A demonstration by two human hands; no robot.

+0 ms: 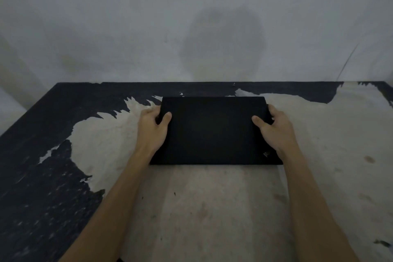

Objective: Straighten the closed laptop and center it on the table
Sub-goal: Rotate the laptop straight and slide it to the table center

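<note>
A closed black laptop (212, 132) lies flat on the worn table (212, 208), its edges running roughly parallel to the table's far edge. A small logo sits at its near right corner. My left hand (154, 125) grips the laptop's left side, thumb on the lid and fingers curled round the edge. My right hand (274, 127) grips the right side the same way. Both forearms reach in from the bottom of the view.
The tabletop is pale where its black coating has peeled, and dark along the left side and far edge. A grey wall (191, 27) stands directly behind the table. A tiny object (234, 84) sits at the far edge.
</note>
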